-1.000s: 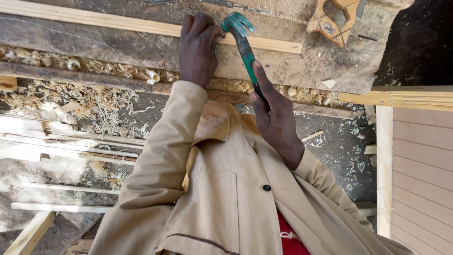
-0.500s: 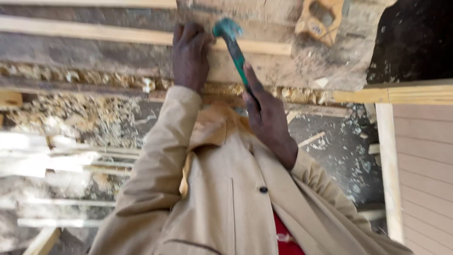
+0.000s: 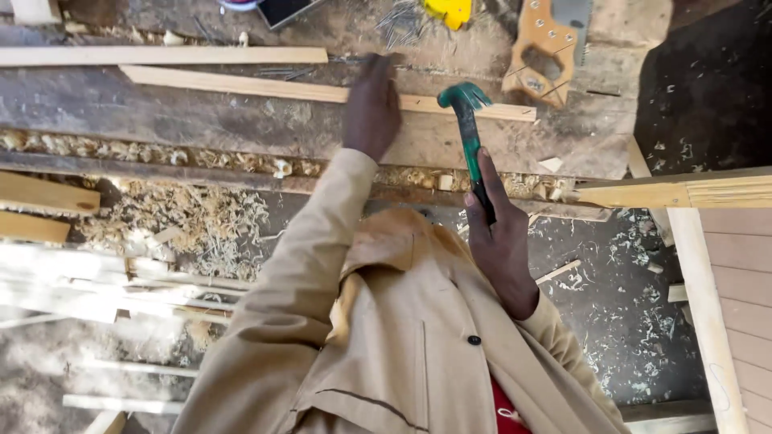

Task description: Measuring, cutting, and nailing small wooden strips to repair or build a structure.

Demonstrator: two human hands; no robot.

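Left of centre, my left hand lies flat, fingers spread, pressing the pale wood strip across the upper frame. Right of centre, my right hand grips the green hammer (head up), beside the strip.

Left hand now apart from raised hammer.

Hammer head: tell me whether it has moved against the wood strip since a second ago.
Yes. The green hammer head was left of the strip's right end, by the left hand; now it is nearer that end, farther from the hand.
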